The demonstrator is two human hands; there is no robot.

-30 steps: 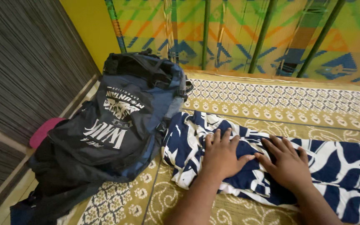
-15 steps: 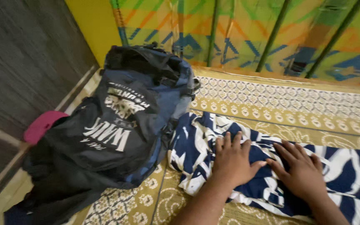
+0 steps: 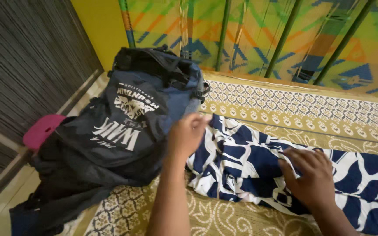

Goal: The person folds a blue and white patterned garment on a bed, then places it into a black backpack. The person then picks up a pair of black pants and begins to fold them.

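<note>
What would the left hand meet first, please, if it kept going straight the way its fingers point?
Probably the backpack. The left hand points up and away at the end of the blue-and-white cloth, right beside the backpack's blue side; depth is unclear, so it may already touch it.

Your left hand is motion-blurred, so you cannot tell whether its fingers pinch the blue-and-white cloth. That cloth runs off the right edge. Your right hand hides the folds beneath it. The backpack covers most of the pink object.
</note>
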